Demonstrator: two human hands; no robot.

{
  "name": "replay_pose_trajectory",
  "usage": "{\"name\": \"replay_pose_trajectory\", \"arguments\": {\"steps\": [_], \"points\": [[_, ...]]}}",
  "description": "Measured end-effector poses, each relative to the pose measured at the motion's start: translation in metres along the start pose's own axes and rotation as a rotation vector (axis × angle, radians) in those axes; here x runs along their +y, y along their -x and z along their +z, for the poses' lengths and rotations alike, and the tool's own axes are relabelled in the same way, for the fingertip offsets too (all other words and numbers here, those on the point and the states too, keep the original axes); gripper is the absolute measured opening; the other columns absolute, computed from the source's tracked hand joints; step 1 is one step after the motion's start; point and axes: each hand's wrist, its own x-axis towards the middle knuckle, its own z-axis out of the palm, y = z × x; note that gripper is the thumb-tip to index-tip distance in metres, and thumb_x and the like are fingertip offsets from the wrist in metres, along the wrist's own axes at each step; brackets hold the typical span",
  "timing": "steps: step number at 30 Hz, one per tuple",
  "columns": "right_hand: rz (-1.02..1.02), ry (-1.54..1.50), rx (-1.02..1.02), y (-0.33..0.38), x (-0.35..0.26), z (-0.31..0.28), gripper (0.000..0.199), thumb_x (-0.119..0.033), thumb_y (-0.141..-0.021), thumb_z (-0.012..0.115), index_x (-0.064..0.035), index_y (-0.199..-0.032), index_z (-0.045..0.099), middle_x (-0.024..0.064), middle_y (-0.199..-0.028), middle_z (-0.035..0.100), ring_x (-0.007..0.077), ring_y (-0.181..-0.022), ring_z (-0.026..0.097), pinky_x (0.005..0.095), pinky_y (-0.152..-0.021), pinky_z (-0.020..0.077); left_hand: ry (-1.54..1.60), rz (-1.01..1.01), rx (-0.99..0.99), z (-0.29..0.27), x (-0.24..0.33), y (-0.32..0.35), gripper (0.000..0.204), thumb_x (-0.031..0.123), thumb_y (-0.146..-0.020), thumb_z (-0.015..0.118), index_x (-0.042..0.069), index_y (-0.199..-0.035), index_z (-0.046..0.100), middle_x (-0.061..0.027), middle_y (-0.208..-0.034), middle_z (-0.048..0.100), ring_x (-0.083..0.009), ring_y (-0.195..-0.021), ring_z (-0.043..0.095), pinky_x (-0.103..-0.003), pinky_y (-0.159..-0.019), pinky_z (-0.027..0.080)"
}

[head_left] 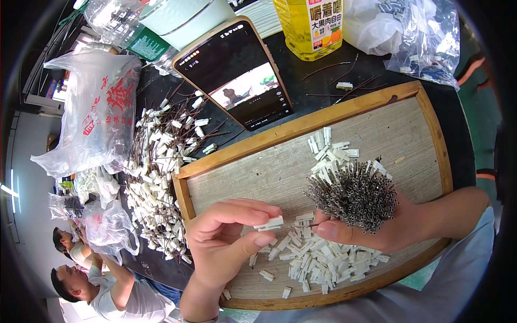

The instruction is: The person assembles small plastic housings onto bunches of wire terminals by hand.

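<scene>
Plastic connector [269, 223]: white
Bundle of metal tubes [353, 195]: silver-grey
Wooden tray [431, 121]: tan rim, pale grey base
Oil bottle [301, 32]: yellow
Phone [229, 64]: black, gold edge
Table [323, 75]: black

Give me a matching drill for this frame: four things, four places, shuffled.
Things:
1. small white connector
2. bundle of thin metal tubes
3. phone
4. yellow oil bottle

Places:
A. far edge of the dark table, behind the tray
B. pinched in the left hand
C. propped up just beyond the wooden tray
D. gripped in the right hand

Pairs: 1-B, 2-D, 3-C, 4-A
</scene>
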Motion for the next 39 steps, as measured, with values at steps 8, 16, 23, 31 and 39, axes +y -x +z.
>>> {"name": "replay_pose_trajectory", "arguments": {"steps": [8,16,23,31,39], "points": [[-0.089,-0.059,-0.054,-0.002,0.007,-0.002,0.015,-0.002,-0.084,0.066,0.0010,-0.098,0.062,0.0030,-0.090,0.067,0.0055,-0.088,0.059,0.0216,-0.079,0.0477,0.237,-0.139,0.007,0.006,0.004,0.002,0.024,-0.011,-0.075,0.068,-0.005,-0.096,0.056,-0.0236,-0.099,0.064,-0.0285,-0.100,0.063,-0.035,-0.085,0.052],[-0.147,-0.031,-0.125,-0.001,0.013,-0.004,0.020,0.000,-0.084,0.065,0.0020,-0.103,0.061,0.0044,-0.093,0.066,0.0065,-0.089,0.059,0.0228,-0.080,0.0479,0.100,-0.188,-0.132,0.012,0.009,0.001,0.021,-0.012,-0.074,0.068,-0.006,-0.093,0.059,-0.0241,-0.097,0.065,-0.0297,-0.099,0.064,-0.036,-0.086,0.052],[-0.093,-0.086,-0.201,-0.003,0.013,-0.002,0.022,-0.001,-0.084,0.064,0.0012,-0.106,0.060,0.0039,-0.095,0.065,0.0062,-0.090,0.058,0.0221,-0.083,0.0464,-0.034,-0.179,-0.148,0.010,0.018,0.003,0.016,-0.009,-0.074,0.070,-0.005,-0.088,0.062,-0.0213,-0.092,0.067,-0.0295,-0.096,0.065,-0.037,-0.082,0.054],[-0.118,-0.006,-0.024,-0.005,0.010,0.006,0.016,-0.010,-0.086,0.065,-0.0021,-0.097,0.057,-0.0014,-0.077,0.058,0.0037,-0.075,0.053,0.0231,-0.065,0.0435,-1.658,0.345,0.502,-0.072,0.033,-0.024,0.024,-0.001,-0.075,0.069,-0.002,-0.098,0.061,-0.0183,-0.100,0.065,-0.0303,-0.097,0.063,-0.037,-0.088,0.047],[0.068,-0.005,-0.099,-0.002,0.005,-0.003,0.013,-0.013,-0.088,0.063,-0.0048,-0.092,0.054,-0.0014,-0.070,0.054,0.0038,-0.063,0.050,0.0223,-0.055,0.0398,-1.041,-0.073,-0.556,-0.013,0.025,-0.005,0.024,0.009,-0.069,0.072,0.007,-0.091,0.063,-0.0061,-0.093,0.060,-0.0258,-0.087,0.058,-0.034,-0.075,0.046]]}}
